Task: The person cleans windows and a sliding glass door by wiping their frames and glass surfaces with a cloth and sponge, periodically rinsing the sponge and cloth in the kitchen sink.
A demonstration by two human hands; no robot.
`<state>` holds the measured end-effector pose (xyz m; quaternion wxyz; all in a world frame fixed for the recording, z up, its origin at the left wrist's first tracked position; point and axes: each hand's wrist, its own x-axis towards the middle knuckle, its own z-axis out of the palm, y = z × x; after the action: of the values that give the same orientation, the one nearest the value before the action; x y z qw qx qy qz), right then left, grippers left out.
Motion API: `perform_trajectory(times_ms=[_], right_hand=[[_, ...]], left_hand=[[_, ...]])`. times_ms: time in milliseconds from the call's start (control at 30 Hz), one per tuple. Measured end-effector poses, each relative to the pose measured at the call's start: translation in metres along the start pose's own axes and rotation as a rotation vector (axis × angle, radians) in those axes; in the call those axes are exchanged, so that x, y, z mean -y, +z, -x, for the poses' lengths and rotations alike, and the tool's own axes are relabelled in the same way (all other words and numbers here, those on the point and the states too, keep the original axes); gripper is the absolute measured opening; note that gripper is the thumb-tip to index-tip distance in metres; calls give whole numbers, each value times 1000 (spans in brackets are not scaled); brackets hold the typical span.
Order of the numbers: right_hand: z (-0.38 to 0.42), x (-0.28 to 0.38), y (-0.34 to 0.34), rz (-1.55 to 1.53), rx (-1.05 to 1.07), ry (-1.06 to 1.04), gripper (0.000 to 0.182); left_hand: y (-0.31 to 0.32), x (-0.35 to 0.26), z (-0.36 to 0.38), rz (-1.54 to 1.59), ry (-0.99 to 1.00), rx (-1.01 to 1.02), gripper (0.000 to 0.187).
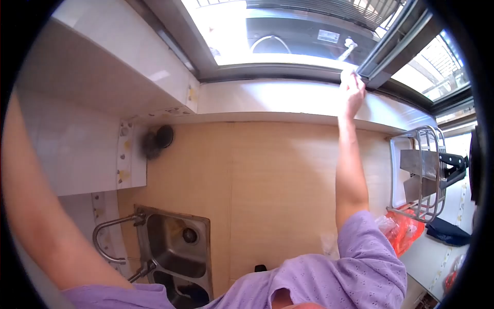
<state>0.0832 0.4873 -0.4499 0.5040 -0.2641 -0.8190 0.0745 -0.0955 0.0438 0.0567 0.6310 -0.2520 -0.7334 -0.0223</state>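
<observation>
My right hand (352, 92) reaches up to the lower edge of the window frame (288, 72), its fingers pressed together. Glare at the fingertips hides what they hold, if anything. Just above the fingers is a thin white object (350, 45); whether it touches them is unclear. My left arm runs up the left edge of the view, and its hand is out of sight.
A steel sink (177, 244) with a curved faucet (105, 232) is at the lower left of the wooden counter (278, 175). Dark round objects (164, 136) lie by the tiled wall. At right stand a metal rack (419, 175) holding knives and a red plastic bag (409, 232).
</observation>
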Motion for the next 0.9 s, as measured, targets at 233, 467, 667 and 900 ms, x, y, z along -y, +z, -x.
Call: perform_trajectory(times_ms=[233, 467, 667, 900], right_hand=[[57, 195, 27, -244, 342, -260, 39], [73, 279, 57, -334, 403, -472, 25], [34, 137, 25, -331, 301, -568, 24], [-26, -42, -50, 65, 133, -234, 28]], left_hand=[[-2, -4, 4, -17, -14, 0, 126], [-3, -8, 4, -21, -22, -1, 126], [-2, -2, 2, -58, -49, -2, 126], [-16, -15, 10, 40, -56, 42, 126]])
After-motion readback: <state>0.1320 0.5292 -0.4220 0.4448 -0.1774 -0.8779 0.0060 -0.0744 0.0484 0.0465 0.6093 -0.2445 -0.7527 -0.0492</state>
